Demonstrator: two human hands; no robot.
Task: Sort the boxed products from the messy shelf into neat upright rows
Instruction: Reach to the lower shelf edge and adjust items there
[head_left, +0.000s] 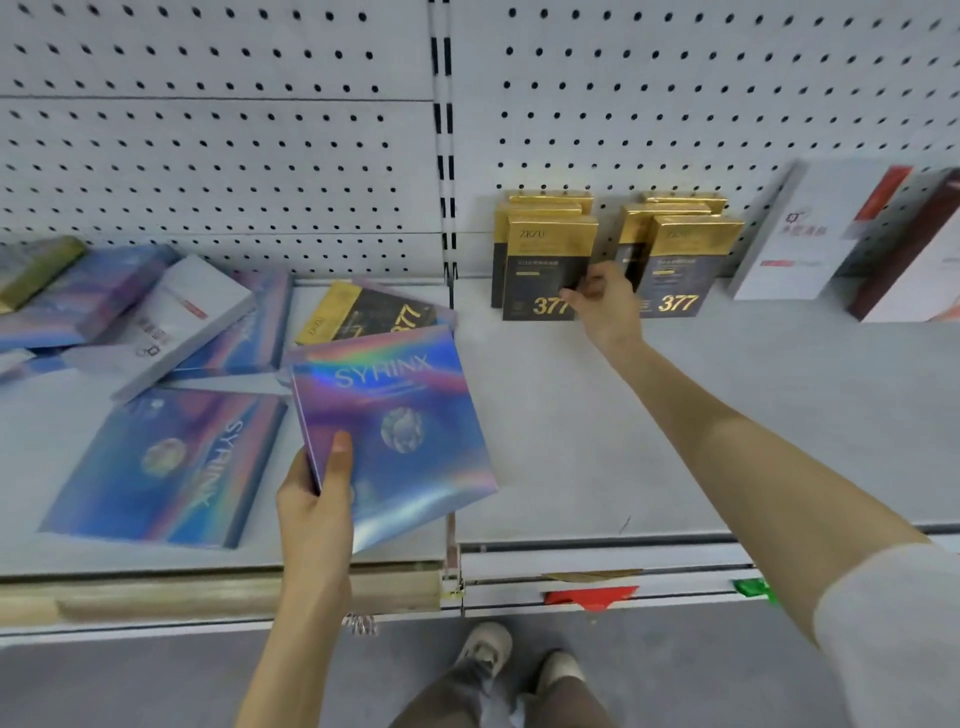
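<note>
My left hand (317, 499) grips a holographic blue-purple SYRINX box (395, 431) by its lower left corner, lifted above the left shelf. My right hand (605, 301) pinches the right edge of the front black-and-gold 377 box (543, 270), which stands upright in a short row. A second upright row of 377 boxes (680, 265) stands just to its right. On the left shelf lie a flat 377 box (363, 312), another SYRINX box (166, 467) and a white box (182, 322), jumbled.
Tall white and dark red boxes (831, 234) lean at the far right of the right shelf (623, 441). More holographic boxes (88, 296) pile up at the far left. A pegboard wall (260, 130) backs both shelves. My shoes (488, 649) are on the floor below.
</note>
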